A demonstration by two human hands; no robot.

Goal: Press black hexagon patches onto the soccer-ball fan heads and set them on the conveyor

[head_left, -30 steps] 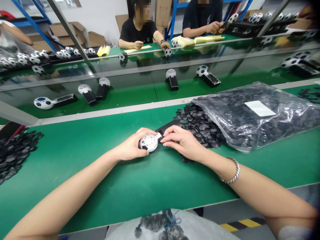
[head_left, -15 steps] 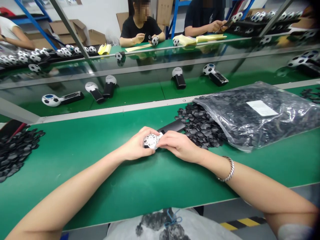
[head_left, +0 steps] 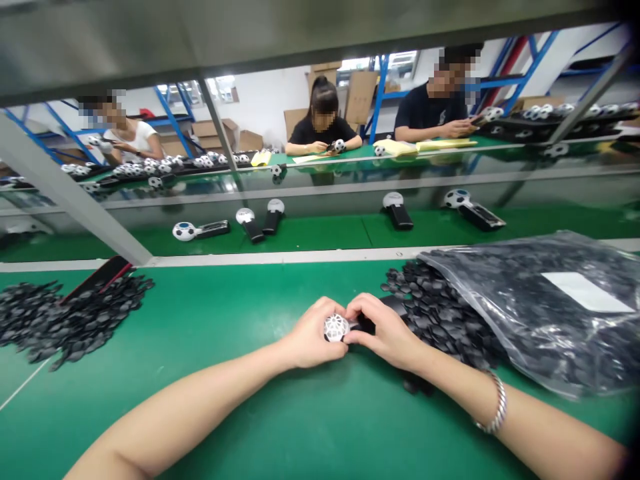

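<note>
A device with a round white openwork football head [head_left: 336, 327] and a black handle is between my two hands over the green bench. My left hand [head_left: 315, 333] curves round the head from the left, fingers at its far side and thumb at its near side. At the neck, where head and handle meet, my right hand [head_left: 383, 330] has its thumb and fingers closed on the device. That hand hides much of the handle. Just to the right of it lies a heap of small flat black pieces [head_left: 445, 313]; whether any piece is in my fingers I cannot make out.
A clear plastic bag [head_left: 530, 293] of black pieces lies at the right. Another heap of black pieces [head_left: 95, 320] is at the left. Beyond the pale bench edge [head_left: 280, 256], several football devices [head_left: 400, 212] lie on a green surface. Co-workers [head_left: 323, 127] sit across.
The camera has tilted upward and turned left, so the scene sits lower and further right. My right fingers have shifted from the head's right edge to grip round the neck.
</note>
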